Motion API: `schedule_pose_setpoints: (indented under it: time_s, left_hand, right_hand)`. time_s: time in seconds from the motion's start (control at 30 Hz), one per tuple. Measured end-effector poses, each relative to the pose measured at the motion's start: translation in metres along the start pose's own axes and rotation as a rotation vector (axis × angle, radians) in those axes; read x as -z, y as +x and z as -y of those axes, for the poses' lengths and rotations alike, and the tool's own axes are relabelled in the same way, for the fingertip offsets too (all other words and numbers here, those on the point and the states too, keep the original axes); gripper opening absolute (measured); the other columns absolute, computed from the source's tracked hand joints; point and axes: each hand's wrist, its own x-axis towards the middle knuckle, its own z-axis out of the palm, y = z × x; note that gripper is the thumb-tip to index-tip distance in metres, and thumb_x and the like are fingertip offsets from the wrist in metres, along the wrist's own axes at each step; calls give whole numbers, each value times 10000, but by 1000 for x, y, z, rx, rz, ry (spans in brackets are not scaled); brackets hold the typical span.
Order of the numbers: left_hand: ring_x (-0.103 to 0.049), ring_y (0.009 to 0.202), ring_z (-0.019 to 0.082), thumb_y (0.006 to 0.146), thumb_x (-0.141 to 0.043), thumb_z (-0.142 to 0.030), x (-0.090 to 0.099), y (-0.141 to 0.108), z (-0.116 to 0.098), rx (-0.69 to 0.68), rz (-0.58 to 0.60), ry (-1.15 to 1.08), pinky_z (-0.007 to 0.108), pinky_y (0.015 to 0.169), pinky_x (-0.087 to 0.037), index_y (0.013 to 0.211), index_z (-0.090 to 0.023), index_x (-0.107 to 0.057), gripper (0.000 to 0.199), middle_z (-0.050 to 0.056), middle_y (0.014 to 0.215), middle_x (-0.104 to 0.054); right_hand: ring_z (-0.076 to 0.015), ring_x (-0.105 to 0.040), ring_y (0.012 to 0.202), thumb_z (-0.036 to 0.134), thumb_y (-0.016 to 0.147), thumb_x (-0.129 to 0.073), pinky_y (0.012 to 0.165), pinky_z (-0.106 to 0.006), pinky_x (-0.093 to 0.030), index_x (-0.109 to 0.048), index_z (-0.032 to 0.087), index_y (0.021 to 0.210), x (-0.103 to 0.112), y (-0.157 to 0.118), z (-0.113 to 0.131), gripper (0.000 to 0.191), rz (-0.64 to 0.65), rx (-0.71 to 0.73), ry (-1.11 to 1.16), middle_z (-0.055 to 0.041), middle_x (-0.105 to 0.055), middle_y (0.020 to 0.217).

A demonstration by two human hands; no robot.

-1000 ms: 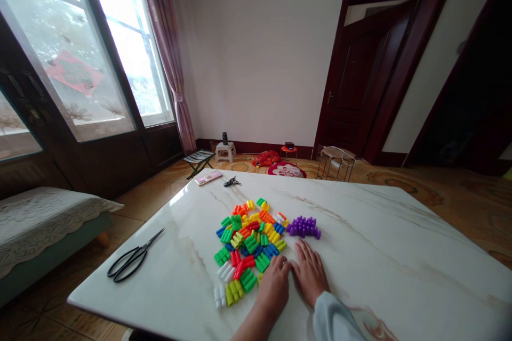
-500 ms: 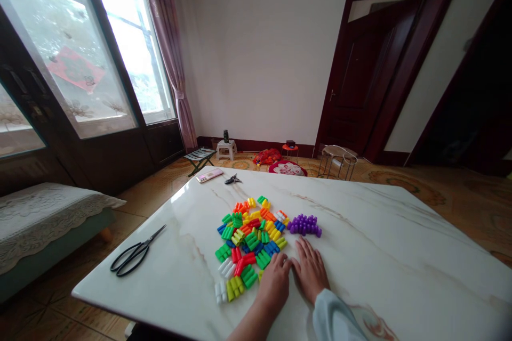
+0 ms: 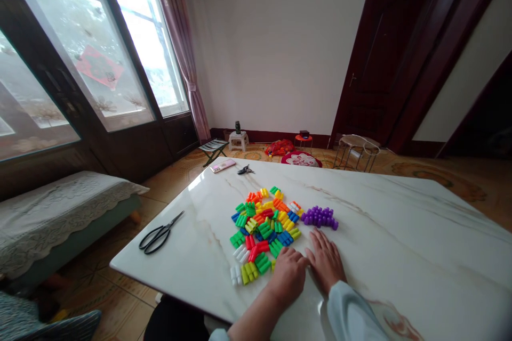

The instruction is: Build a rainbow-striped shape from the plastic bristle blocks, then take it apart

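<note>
My left hand [image 3: 288, 273] rests on the table with its fingers curled in. Whatever may be inside the fingers is hidden. It lies at the near right edge of a pile of colourful plastic building blocks [image 3: 264, 230] and partly covers a yellow-green block. Close beside it, my right hand [image 3: 326, 260] lies flat, palm down and fingers stretched out, holding nothing. Just beyond the right fingertips sits a cluster of purple blocks [image 3: 320, 217], joined or packed together. The loose blocks are green, red, yellow, blue, orange and white.
Black-handled scissors [image 3: 160, 235] lie to the left on the white marble-patterned table [image 3: 192, 272]. A phone [image 3: 223, 165] and small dark pliers or cutters [image 3: 245, 169] are near the far edge. Stools, including a white one [image 3: 239, 140], stand on the floor beyond. A covered bench [image 3: 76, 208] is at left.
The whole view has shifted, so everything sits farther right and slightly higher. My hands stay in the same place on the table, and the blocks have not visibly moved.
</note>
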Motion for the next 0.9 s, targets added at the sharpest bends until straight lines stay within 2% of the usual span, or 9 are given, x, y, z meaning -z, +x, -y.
schedule_pose_setpoints:
  time_s: [0.1,0.2,0.27,0.37,0.43,0.57,0.7,0.8,0.9]
  left_hand:
    - [-579,807,191,829,-501,-146,11,0,1,-23,-13,-67,325,747,-410,996,-233,-663,249,44,810,-660]
    - [-593,852,198,836,-490,-143,30,0,17,4,-108,-106,339,781,-427,1067,-241,-653,300,57,886,-677]
    - [-600,910,208,835,-490,-138,45,0,38,73,-193,-112,347,812,-445,1044,-226,-665,287,73,951,-681]
    - [-617,894,196,836,-465,-107,65,0,79,245,-355,-105,339,813,-482,950,-205,-680,262,68,929,-683]
    - [-619,895,192,845,-452,-99,75,2,101,328,-405,-86,335,808,-492,914,-199,-684,262,62,915,-684]
    - [-607,914,192,818,-484,-84,80,15,120,333,-327,-32,327,832,-481,915,-205,-695,262,51,925,-684]
    - [-557,1053,205,822,-524,-170,75,41,116,301,-158,43,330,943,-429,1081,-211,-662,296,56,1111,-644]
    - [-515,1129,244,760,-600,-228,71,61,109,375,-16,140,342,968,-407,1197,-196,-607,439,84,1217,-589]
    - [-512,1118,268,706,-615,-193,69,76,103,466,79,234,347,922,-417,1208,-210,-598,502,91,1181,-597]
  right_hand:
    - [-220,-341,1345,301,898,-338,1090,-418,-253,-447,146,1375,0,0,0,513,-11,6,4,-83,-392,1472]
    - [-220,-346,1338,309,899,-338,1086,-416,-253,-452,142,1369,0,-1,0,511,-35,15,8,-85,-401,1466]
    - [-219,-342,1340,311,898,-340,1084,-413,-251,-460,143,1361,0,-2,0,507,-50,24,12,-85,-408,1461]
    - [-221,-341,1339,312,899,-344,1084,-412,-247,-468,139,1351,0,-2,0,500,-75,36,21,-92,-424,1449]
    - [-223,-350,1333,313,899,-352,1082,-412,-250,-474,142,1345,-1,-2,0,493,-91,37,29,-96,-432,1443]
    - [-224,-363,1324,306,899,-364,1080,-413,-251,-481,150,1335,-1,-2,0,479,-100,35,39,-97,-439,1437]
    - [-220,-352,1332,297,897,-367,1089,-404,-237,-478,153,1339,1,-2,1,478,-93,30,42,-98,-438,1438]
    - [-218,-343,1338,298,898,-362,1094,-406,-228,-474,147,1344,2,-2,1,484,-81,25,43,-93,-429,1446]
    - [-217,-333,1344,300,899,-357,1099,-410,-220,-465,142,1354,4,-2,2,494,-61,17,48,-90,-414,1457]
